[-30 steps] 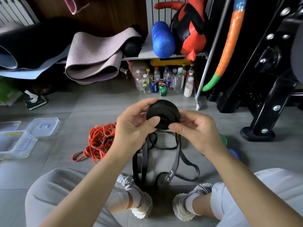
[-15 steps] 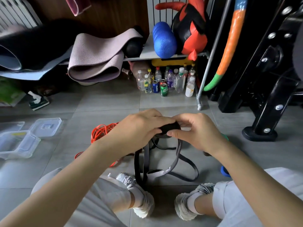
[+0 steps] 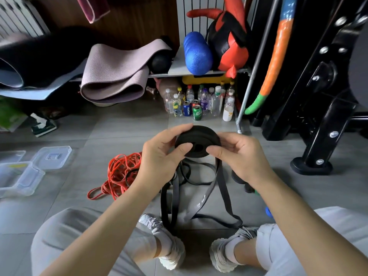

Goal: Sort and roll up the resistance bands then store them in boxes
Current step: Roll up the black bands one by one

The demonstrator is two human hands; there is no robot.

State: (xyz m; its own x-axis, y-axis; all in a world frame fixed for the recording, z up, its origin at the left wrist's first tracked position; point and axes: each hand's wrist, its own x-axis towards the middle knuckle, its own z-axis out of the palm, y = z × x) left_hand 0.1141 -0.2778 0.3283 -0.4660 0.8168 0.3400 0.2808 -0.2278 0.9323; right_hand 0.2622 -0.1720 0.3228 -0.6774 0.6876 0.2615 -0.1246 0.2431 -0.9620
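A black resistance band is wound into a thick flat coil point(image 3: 199, 136) that I hold in front of me. My left hand point(image 3: 161, 158) grips its left side, thumb on the face. My right hand point(image 3: 239, 156) pinches the right side. The unrolled rest of the black band point(image 3: 223, 188) hangs down in loops to the floor between my feet. A tangle of red bands point(image 3: 119, 174) lies on the tiles to the left. Clear plastic boxes point(image 3: 18, 178) with a loose lid point(image 3: 52, 157) sit at the far left.
A low shelf carries rolled mats point(image 3: 113, 76) and a blue foam roller point(image 3: 197, 54). Bottles and cans point(image 3: 197, 104) stand under it. A black machine frame point(image 3: 318, 116) rises at the right. Small blue and green items point(image 3: 268, 212) lie by my right arm.
The coil was turned down and covered by both hands half a second ago. Now it is tilted back up with its face showing, as it was a second ago.
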